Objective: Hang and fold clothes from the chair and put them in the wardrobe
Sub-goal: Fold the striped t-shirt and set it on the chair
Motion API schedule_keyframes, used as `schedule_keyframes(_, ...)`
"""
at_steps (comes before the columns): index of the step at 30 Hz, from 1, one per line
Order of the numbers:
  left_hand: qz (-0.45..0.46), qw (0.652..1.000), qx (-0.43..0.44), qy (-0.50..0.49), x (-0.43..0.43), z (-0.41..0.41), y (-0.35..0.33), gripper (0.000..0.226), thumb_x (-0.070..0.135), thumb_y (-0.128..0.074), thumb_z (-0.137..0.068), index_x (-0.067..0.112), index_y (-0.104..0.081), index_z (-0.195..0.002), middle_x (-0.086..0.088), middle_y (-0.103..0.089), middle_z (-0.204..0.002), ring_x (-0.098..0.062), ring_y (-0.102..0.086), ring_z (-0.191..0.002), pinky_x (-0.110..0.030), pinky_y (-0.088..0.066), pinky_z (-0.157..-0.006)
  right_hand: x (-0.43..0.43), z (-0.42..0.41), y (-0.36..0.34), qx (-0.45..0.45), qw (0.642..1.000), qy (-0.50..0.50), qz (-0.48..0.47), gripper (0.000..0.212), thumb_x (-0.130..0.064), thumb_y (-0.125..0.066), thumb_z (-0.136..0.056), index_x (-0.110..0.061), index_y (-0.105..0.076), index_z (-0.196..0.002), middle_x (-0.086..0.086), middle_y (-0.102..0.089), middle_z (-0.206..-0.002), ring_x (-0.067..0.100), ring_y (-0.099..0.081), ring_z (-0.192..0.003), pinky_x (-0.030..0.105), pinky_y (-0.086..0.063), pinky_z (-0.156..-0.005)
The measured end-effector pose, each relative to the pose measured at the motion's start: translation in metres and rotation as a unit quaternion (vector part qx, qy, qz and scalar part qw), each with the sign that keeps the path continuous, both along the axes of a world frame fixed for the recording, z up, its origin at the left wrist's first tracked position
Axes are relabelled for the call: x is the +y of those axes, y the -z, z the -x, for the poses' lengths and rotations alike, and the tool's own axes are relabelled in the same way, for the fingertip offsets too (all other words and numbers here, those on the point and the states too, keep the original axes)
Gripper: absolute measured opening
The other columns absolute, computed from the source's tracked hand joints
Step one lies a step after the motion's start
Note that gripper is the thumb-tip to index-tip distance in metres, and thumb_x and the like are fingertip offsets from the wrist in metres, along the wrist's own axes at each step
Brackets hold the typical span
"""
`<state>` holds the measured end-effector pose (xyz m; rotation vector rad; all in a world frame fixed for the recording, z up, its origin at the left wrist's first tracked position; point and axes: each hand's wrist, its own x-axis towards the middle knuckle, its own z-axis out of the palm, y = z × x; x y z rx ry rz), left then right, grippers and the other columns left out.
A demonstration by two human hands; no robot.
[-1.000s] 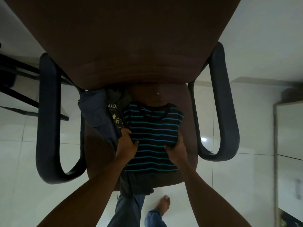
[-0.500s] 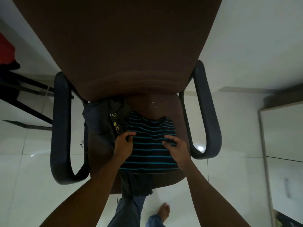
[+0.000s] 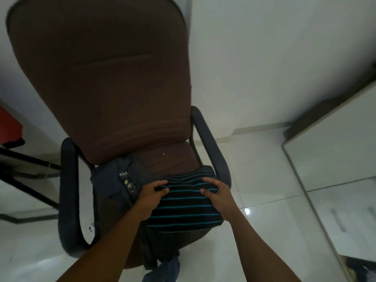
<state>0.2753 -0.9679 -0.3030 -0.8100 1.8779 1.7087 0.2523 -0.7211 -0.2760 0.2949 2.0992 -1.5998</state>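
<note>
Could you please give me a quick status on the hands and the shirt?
Left hand, right hand: both gripping the shirt at its sides. Shirt folded, over the chair seat. Grey garment alongside, on its left.

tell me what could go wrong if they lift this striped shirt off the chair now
1. The left hand and right hand grip the folded striped shirt only near its far end, so the fold may drop open when lifted.
2. The shirt seems to lie on a dark garment hanging off the front of the chair. Lifting could drag it onto the floor.
3. The armrest is close on the right and might catch the shirt.
</note>
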Motion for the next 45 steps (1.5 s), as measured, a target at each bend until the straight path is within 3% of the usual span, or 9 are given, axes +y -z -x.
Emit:
schedule_keyframes(3, -0.008, 0.998, 0.035, 0.043, 0.046, -0.020, -0.025, 0.036, 0.010, -0.074, -0.087, 0.023, -0.068, -0.121, -0.001, -0.060, -0.125, -0.014, -0.062, -0.101, -0.026, -0.056, -0.085, 0.054, -0.048, -0.016, 0.004, 0.999, 0.048, 0.010, 0.036, -0.012, -0.078, -0.083, -0.036, -0.070, -0.109, -0.004, -0.065, -0.120, 0.012, -0.065, -0.108, 0.032, -0.055, -0.096)
schedule_keyframes(11, -0.013, 0.969, 0.131, 0.208, 0.241, -0.102, -0.109, 0.047, 0.009, -0.078, -0.083, 0.024, -0.065, -0.125, -0.003, -0.062, -0.120, -0.010, -0.064, -0.095, -0.028, -0.055, -0.089, 0.230, -0.210, -0.088, 0.061, 0.975, 0.214, -0.008, 0.034, -0.015, -0.077, -0.084, -0.033, -0.069, -0.112, -0.010, -0.063, -0.120, 0.011, -0.064, -0.106, 0.034, -0.055, -0.096)
schedule_keyframes(15, -0.046, 0.935, 0.165, 0.311, 0.352, -0.142, -0.146, 0.050, 0.011, -0.075, -0.085, 0.026, -0.061, -0.130, -0.002, -0.060, -0.122, -0.011, -0.064, -0.098, -0.018, -0.054, -0.074, 0.321, -0.294, -0.132, 0.090, 0.949, 0.300, -0.036, 0.035, -0.017, -0.076, -0.085, -0.033, -0.069, -0.115, -0.015, -0.060, -0.120, 0.012, -0.063, -0.107, 0.036, -0.054, -0.098)
schedule_keyframes(19, -0.080, 0.897, 0.191, 0.391, 0.458, -0.178, -0.186, 0.052, 0.014, -0.075, -0.086, 0.027, -0.058, -0.133, -0.004, -0.059, -0.126, -0.017, -0.064, -0.102, -0.026, -0.058, -0.079, 0.402, -0.366, -0.176, 0.117, 0.913, 0.384, -0.078, 0.032, -0.020, -0.075, -0.086, -0.037, -0.067, -0.112, -0.010, -0.059, -0.119, 0.012, -0.060, -0.106, 0.037, -0.052, -0.100)
schedule_keyframes(24, -0.106, 0.844, 0.241, 0.467, 0.585, -0.208, -0.239, 0.051, 0.016, -0.076, -0.085, 0.027, -0.059, -0.131, -0.004, -0.060, -0.124, -0.014, -0.065, -0.098, -0.021, -0.055, -0.072, 0.492, -0.428, -0.228, 0.135, 0.862, 0.473, -0.120, 0.032, -0.027, -0.073, -0.087, -0.043, -0.065, -0.114, -0.009, -0.058, -0.116, 0.014, -0.061, -0.104, 0.039, -0.054, -0.096)
schedule_keyframes(29, -0.139, 0.795, 0.266, 0.527, 0.702, -0.221, -0.295, 0.049, 0.016, -0.076, -0.086, 0.025, -0.060, -0.131, -0.002, -0.060, -0.119, -0.014, -0.065, -0.097, -0.018, -0.054, -0.063, 0.581, -0.460, -0.277, 0.171, 0.807, 0.534, -0.187, 0.043, -0.024, -0.075, -0.086, -0.029, -0.062, -0.127, -0.005, -0.058, -0.121, 0.011, -0.058, -0.103, 0.028, -0.049, -0.093)
schedule_keyframes(36, -0.182, 0.742, 0.314, 0.564, 0.862, -0.204, -0.358, 0.050, 0.020, -0.073, -0.088, 0.027, -0.057, -0.135, 0.000, -0.059, -0.118, -0.014, -0.064, -0.096, -0.019, -0.053, -0.063, 0.712, -0.460, -0.345, 0.215, 0.757, 0.580, -0.210, 0.046, -0.020, -0.073, -0.089, -0.030, -0.059, -0.131, -0.001, -0.059, -0.121, 0.016, -0.062, -0.104, 0.029, -0.054, -0.088)
schedule_keyframes(40, -0.207, 0.714, 0.327, 0.584, 0.946, -0.185, -0.392, 0.051, 0.020, -0.074, -0.088, 0.025, -0.056, -0.136, -0.004, -0.063, -0.122, -0.015, -0.067, -0.097, -0.021, -0.055, -0.067, 0.790, -0.446, -0.376, 0.232, 0.722, 0.608, -0.232, 0.046, -0.021, -0.077, -0.085, -0.032, -0.063, -0.127, 0.001, -0.062, -0.124, 0.018, -0.063, -0.107, 0.033, -0.053, -0.095)
schedule_keyframes(45, -0.217, 0.685, 0.340, 0.607, 1.027, -0.171, -0.420, 0.055, 0.021, -0.073, -0.088, 0.026, -0.052, -0.139, 0.001, -0.063, -0.112, -0.012, -0.067, -0.091, -0.017, -0.053, -0.059, 0.860, -0.435, -0.397, 0.229, 0.701, 0.636, -0.226, 0.049, -0.024, -0.076, -0.085, -0.032, -0.060, -0.131, 0.004, -0.060, -0.123, 0.022, -0.065, -0.103, 0.041, -0.056, -0.093)
